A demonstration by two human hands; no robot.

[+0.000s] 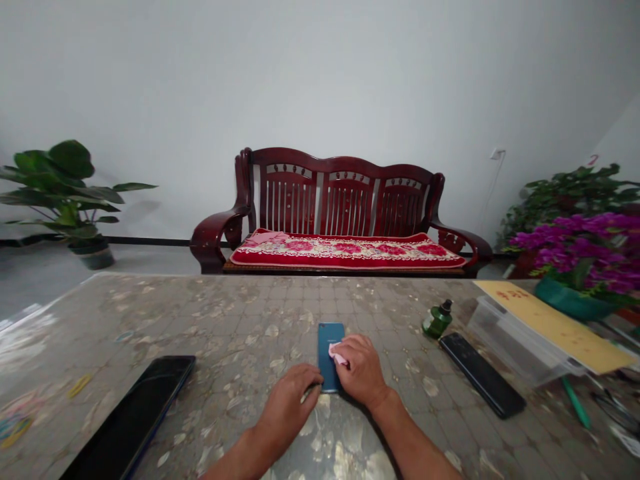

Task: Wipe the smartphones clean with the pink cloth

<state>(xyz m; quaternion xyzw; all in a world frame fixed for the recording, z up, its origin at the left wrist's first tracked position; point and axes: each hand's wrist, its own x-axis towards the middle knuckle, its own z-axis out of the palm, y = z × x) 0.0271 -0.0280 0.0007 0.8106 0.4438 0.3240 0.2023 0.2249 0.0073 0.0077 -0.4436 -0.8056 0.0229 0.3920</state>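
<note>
A blue smartphone (pixel 327 367) lies back side up on the patterned tablecloth in front of me. My left hand (pixel 290 400) is at its lower left edge, fingers bent and tips against the side of the phone, steadying it. Bunched under the fingers of my right hand (pixel 363 370) is a small pink cloth (pixel 337 353), pressed on the phone's back. The right hand is closed around the cloth and covers part of the phone's right side.
To the left lie a large black tablet (pixel 135 413) and a yellow band (pixel 79 385). At the right are a green spray bottle (pixel 438 320), a black phone (pixel 483 375), a clear plastic box (pixel 515 343) under a yellow board, a green-handled tool (pixel 576 402) and purple flowers (pixel 590 250).
</note>
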